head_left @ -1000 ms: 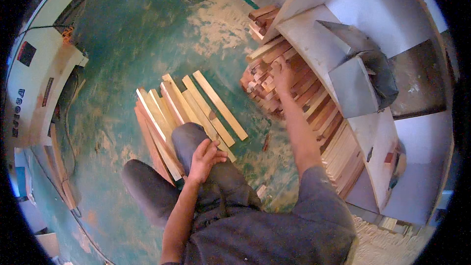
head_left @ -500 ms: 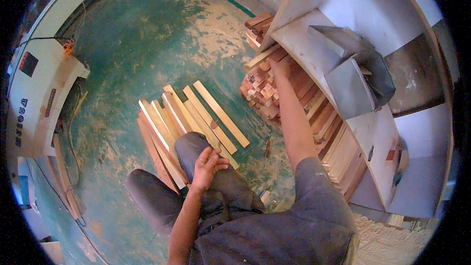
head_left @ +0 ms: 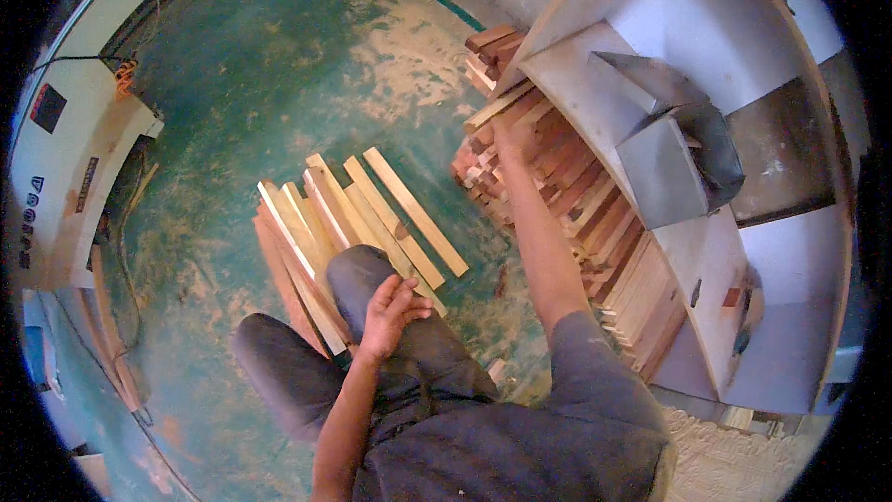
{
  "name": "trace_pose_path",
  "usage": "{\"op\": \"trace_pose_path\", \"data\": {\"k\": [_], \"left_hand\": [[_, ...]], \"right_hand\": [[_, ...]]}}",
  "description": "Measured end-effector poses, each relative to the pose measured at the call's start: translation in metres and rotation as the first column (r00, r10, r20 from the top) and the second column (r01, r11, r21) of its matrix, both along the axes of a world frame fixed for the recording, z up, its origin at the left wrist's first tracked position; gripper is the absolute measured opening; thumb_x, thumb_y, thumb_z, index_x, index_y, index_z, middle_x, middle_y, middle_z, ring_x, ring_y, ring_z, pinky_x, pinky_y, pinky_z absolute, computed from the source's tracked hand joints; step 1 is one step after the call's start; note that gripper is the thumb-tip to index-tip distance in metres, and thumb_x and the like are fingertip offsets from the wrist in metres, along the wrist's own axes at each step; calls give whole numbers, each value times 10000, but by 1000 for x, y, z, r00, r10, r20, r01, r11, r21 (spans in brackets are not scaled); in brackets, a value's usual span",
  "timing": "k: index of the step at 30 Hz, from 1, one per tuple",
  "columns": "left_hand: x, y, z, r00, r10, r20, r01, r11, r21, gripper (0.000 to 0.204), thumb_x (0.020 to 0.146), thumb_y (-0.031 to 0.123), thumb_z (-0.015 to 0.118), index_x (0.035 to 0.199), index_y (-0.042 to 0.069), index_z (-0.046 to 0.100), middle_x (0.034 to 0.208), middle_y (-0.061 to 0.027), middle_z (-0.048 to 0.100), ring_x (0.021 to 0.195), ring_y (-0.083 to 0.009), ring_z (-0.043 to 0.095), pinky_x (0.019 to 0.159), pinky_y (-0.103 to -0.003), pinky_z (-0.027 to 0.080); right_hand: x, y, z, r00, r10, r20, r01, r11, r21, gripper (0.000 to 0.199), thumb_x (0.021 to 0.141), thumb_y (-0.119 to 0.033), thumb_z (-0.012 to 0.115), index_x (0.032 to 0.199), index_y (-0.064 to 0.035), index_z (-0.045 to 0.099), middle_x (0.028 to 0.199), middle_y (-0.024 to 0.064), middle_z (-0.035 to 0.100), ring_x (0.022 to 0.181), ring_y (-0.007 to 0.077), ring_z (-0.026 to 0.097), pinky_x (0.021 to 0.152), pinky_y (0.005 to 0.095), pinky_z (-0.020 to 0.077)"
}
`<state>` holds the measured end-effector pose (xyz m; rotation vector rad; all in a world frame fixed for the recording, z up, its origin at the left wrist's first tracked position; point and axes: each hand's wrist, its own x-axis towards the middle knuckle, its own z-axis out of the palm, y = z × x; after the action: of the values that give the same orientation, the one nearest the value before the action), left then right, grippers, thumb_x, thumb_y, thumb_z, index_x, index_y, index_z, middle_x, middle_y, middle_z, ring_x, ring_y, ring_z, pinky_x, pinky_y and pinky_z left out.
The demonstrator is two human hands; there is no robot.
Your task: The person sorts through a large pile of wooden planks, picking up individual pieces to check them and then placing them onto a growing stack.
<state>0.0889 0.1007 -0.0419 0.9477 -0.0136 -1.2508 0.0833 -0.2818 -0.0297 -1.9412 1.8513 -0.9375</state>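
My right arm reaches out to a stack of wooden strips [head_left: 534, 181] under the shelf unit. My right hand [head_left: 513, 141] is at the top of that stack, just below a pale strip [head_left: 498, 110] lying across its far end. Its fingers are smeared and partly hidden, so a hold on a strip cannot be made out. My left hand [head_left: 392, 314] rests palm up over my thigh, fingers loosely bent and apart, with nothing in it. Beyond my knees a row of pale strips [head_left: 413, 212] lies on the floor, with reddish strips [head_left: 284, 270] at its left side.
A grey-white shelf unit [head_left: 676, 316] stands on the right, holding a grey metal box-shaped piece [head_left: 662, 172]. More reddish wood pieces [head_left: 492, 48] lie beyond the stack. On the left is a white machine body [head_left: 79, 153] with a cable. Sawdust covers parts of the green floor [head_left: 251, 84].
My right hand has shifted a little left and nearer over the stack, and more strip tops show beside the forearm. The left hand stays on the thigh. The view has shifted slightly.
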Motion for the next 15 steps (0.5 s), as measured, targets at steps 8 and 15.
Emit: {"op": "trace_pose_path", "data": {"k": [8,15], "left_hand": [[-1,-2,-5,999,17,-31,-17,1000,25,325,985,142,504,1254,-15,411,1226,-115,515,950,-272,641,792,-399,546],[-1,-4,-6,999,5,-48,-6,1000,-4,342,986,143,502,1270,-8,386,1226,-118,505,947,-271,640,792,-396,544]], "right_hand": [[-11,-27,-24,973,177,146,-190,978,84,776,672,-461,766,1218,24,506,1116,234,622,1042,369,594,907,410,460],[-18,24,-3,894,428,131,-411,901,-140,919,650,-453,783,1342,16,402,1126,246,582,1045,377,579,895,414,468]]}}
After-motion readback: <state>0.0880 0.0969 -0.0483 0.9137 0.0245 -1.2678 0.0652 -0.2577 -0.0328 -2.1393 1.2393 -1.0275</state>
